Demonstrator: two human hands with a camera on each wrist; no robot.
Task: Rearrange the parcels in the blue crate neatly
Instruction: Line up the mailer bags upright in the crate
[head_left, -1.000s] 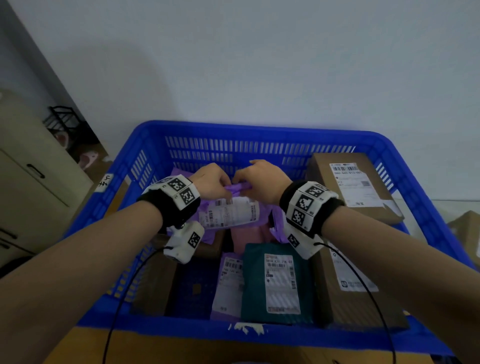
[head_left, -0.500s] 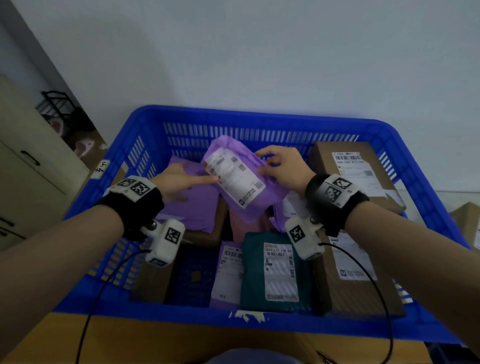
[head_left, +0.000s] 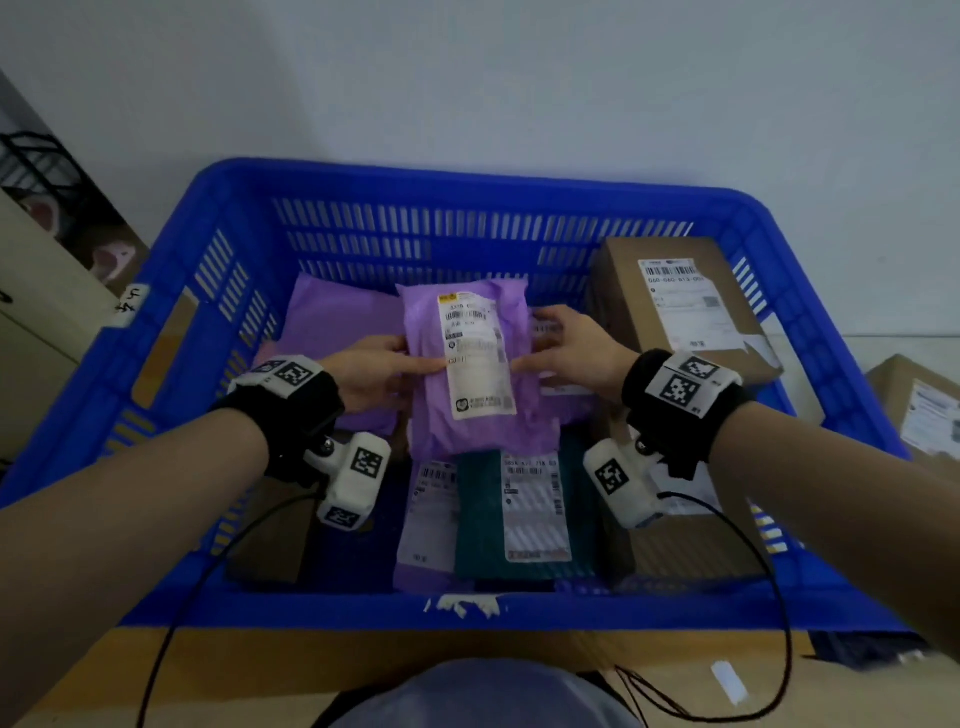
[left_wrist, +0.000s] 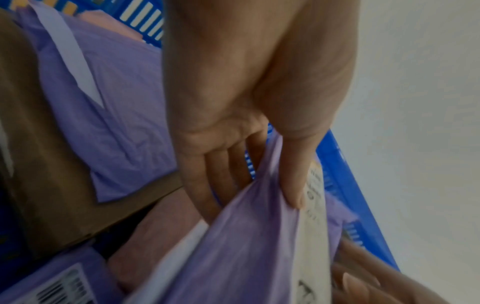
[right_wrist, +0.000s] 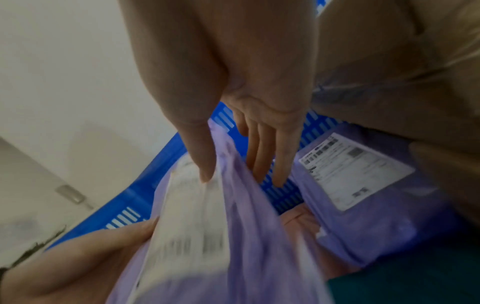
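A purple parcel bag (head_left: 472, 364) with a white label facing up is held above the middle of the blue crate (head_left: 467, 176). My left hand (head_left: 382, 371) pinches its left edge, thumb on top and fingers under, as the left wrist view shows at the purple bag (left_wrist: 249, 236). My right hand (head_left: 563, 353) pinches the right edge the same way, thumb on the bag (right_wrist: 233, 226). Below lie a teal parcel (head_left: 524, 514), a small purple parcel (head_left: 428, 519) and a flat purple bag (head_left: 337, 322).
A brown box (head_left: 675, 306) leans in the crate's back right corner, another brown box (head_left: 691, 540) lies at front right, and one (head_left: 270, 540) at front left. A carton (head_left: 919, 405) stands outside on the right. A cabinet (head_left: 36, 322) stands at left.
The purple bag has turned from slanting to straight, label up and lengthwise, and both hands have shifted to its left and right edges. The camera moved closer over the crate.
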